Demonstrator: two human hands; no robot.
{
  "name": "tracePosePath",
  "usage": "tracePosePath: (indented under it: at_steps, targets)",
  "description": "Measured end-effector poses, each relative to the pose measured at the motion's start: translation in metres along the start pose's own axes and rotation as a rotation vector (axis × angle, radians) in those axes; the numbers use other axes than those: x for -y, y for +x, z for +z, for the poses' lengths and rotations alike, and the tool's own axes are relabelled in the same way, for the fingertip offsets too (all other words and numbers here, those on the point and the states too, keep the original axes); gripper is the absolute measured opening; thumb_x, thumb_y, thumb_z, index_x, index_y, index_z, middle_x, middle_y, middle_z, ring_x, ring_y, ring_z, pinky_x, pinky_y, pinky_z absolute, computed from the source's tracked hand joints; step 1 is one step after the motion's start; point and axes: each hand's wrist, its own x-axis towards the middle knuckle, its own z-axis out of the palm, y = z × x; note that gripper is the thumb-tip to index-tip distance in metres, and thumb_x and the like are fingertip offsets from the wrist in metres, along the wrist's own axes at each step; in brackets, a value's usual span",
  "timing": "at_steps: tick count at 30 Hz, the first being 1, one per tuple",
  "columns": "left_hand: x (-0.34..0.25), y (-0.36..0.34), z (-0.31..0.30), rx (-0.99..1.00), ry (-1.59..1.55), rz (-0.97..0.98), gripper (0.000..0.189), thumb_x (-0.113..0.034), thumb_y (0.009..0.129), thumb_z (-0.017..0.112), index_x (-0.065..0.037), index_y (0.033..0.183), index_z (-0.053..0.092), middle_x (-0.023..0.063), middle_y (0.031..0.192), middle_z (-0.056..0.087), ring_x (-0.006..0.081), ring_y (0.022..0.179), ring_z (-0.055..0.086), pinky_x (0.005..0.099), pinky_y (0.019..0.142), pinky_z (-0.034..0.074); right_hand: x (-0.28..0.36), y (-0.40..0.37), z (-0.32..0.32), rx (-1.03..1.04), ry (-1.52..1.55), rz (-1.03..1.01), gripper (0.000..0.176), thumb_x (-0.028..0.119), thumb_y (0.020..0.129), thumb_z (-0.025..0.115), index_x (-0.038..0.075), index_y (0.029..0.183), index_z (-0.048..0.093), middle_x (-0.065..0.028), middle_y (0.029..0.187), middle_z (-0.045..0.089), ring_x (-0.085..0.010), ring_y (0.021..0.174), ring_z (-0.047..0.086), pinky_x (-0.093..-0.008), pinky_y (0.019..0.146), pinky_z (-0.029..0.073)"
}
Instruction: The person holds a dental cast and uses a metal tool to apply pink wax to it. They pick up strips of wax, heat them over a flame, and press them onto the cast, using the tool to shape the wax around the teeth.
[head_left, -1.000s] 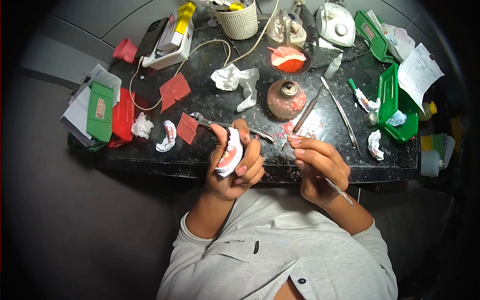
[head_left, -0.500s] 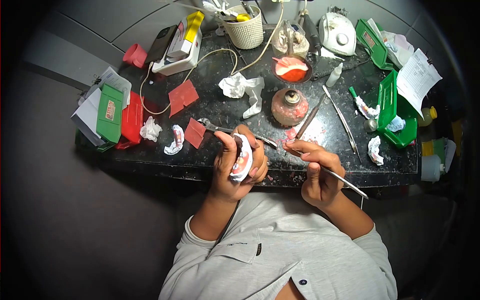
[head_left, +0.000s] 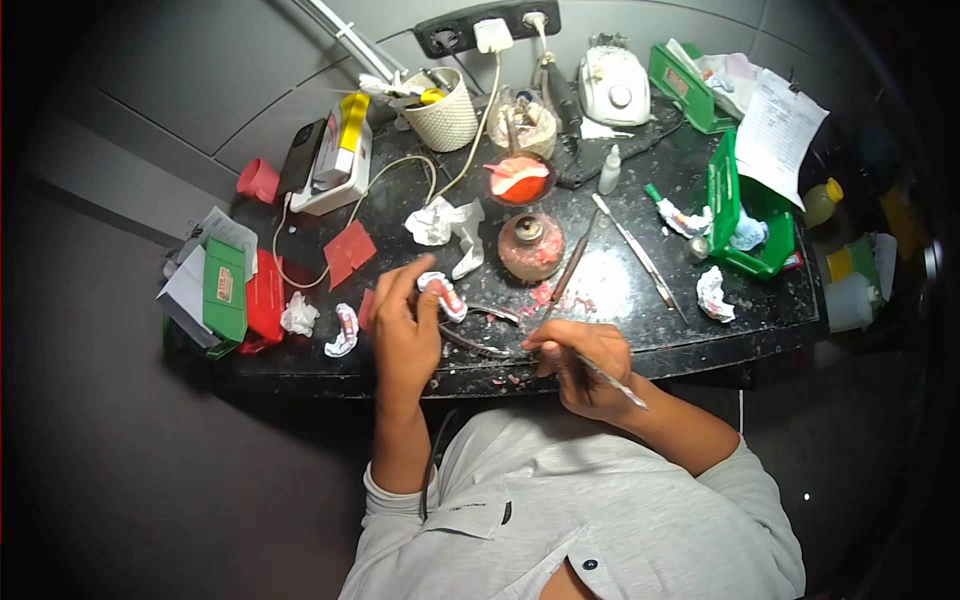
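Note:
My left hand (head_left: 408, 325) is at the table's front left. Its thumb lies on a white dental cast (head_left: 450, 301) with pink wax and teeth on it, and its fingers reach behind the cast, partly out of sight. Beside that hand lie curved metal pieces (head_left: 492, 313), partly covered by it. My right hand (head_left: 590, 365) pinches a slim metal wax carver (head_left: 615, 384); the handle end points toward my body and the tip is near the table's front edge. A second, smaller cast (head_left: 343, 332) rests left of my left hand.
A spirit burner (head_left: 531, 247) stands mid-table, with a pan of red wax (head_left: 520, 180) behind it. Metal tools (head_left: 640, 250) lie to the right, near another cast (head_left: 714, 295) and a green box (head_left: 765, 250). Crumpled tissue (head_left: 445, 226) and a red wax sheet (head_left: 349, 254) are on the left.
The left hand has moved forward and left with the cast, from in front of my chest to over the table. The right hand still holds the carver. The camera view has shifted.

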Motion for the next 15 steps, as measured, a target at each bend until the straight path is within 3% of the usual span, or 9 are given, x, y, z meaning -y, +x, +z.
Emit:
tracePosePath:
  at_steps: [1,2,5,9,10,12,13,15]
  targets:
    - [0.004,0.001,0.001,-0.037,0.033,-0.01,0.039,-0.014,0.097,0.068,-0.002,0.133,0.062,0.0117,0.105,0.065,0.0184,0.078,0.059,0.0316,0.071,0.049,0.0,0.0,0.0,0.006,-0.003,-0.004,0.011,-0.006,0.097,0.061,-0.003,0.108,0.064,-0.0094,0.076,0.068,-0.0162,0.058,0.068,-0.0287,0.052,0.053]
    - [0.012,0.002,0.001,-0.064,0.084,0.023,0.042,-0.004,0.099,0.065,0.001,0.14,0.055,0.0089,0.111,0.061,0.0074,0.08,0.057,0.0216,0.069,0.048,-0.002,-0.001,0.001,0.001,-0.006,-0.016,0.014,-0.007,0.095,0.063,-0.003,0.108,0.065,-0.0093,0.076,0.069,-0.0163,0.057,0.067,-0.0293,0.052,0.052]
    - [0.004,0.001,-0.001,-0.077,0.027,-0.003,0.044,-0.004,0.097,0.067,0.001,0.139,0.056,0.0106,0.118,0.062,0.0051,0.077,0.055,0.0202,0.064,0.044,-0.002,-0.002,0.001,-0.016,-0.01,-0.017,0.015,-0.007,0.094,0.064,-0.003,0.108,0.066,-0.0088,0.077,0.069,-0.0171,0.055,0.065,-0.0297,0.052,0.052]
    - [0.006,-0.013,-0.012,-0.103,-0.116,0.012,0.023,-0.006,0.098,0.068,0.001,0.119,0.068,0.004,0.109,0.065,0.003,0.078,0.051,0.0187,0.061,0.039,0.01,0.003,-0.016,0.07,-0.042,0.019,0.015,-0.007,0.094,0.064,-0.002,0.108,0.066,-0.0099,0.078,0.069,-0.0173,0.055,0.065,-0.0305,0.051,0.051]
    - [0.008,-0.016,-0.015,-0.204,-0.057,0.107,0.015,-0.005,0.098,0.067,0.001,0.111,0.071,0.0025,0.105,0.065,0.0043,0.081,0.053,0.0193,0.064,0.04,0.013,0.005,-0.025,0.107,-0.072,0.034,0.019,-0.007,0.092,0.065,-0.001,0.11,0.066,-0.0108,0.078,0.069,-0.0209,0.057,0.066,-0.0317,0.053,0.051]
    - [0.011,-0.02,-0.034,-0.373,0.132,0.175,0.012,-0.005,0.096,0.067,0.001,0.105,0.072,0.0073,0.103,0.068,0.0144,0.089,0.061,0.0262,0.075,0.046,0.023,0.019,-0.051,0.276,-0.233,0.058,0.032,-0.008,0.081,0.068,0.0,0.112,0.066,-0.0124,0.082,0.07,-0.0273,0.066,0.069,-0.0343,0.06,0.055]
    - [0.023,-0.02,-0.044,-0.489,0.18,0.218,0.011,-0.006,0.095,0.068,0.001,0.104,0.072,0.0094,0.103,0.068,0.0186,0.092,0.063,0.0288,0.078,0.047,0.024,0.021,-0.06,0.315,-0.284,0.1,0.045,-0.009,0.07,0.068,0.0,0.114,0.065,-0.0147,0.09,0.073,-0.0329,0.079,0.073,-0.038,0.068,0.057]
    - [0.054,-0.025,-0.073,-0.582,0.311,0.166,0.022,-0.011,0.093,0.072,0.0,0.111,0.07,0.0137,0.114,0.067,0.0266,0.11,0.061,0.0386,0.097,0.046,0.024,0.021,-0.076,0.381,-0.46,0.177,0.045,-0.01,0.069,0.067,0.0,0.113,0.066,-0.0167,0.098,0.074,-0.0333,0.088,0.074,-0.04,0.074,0.058]
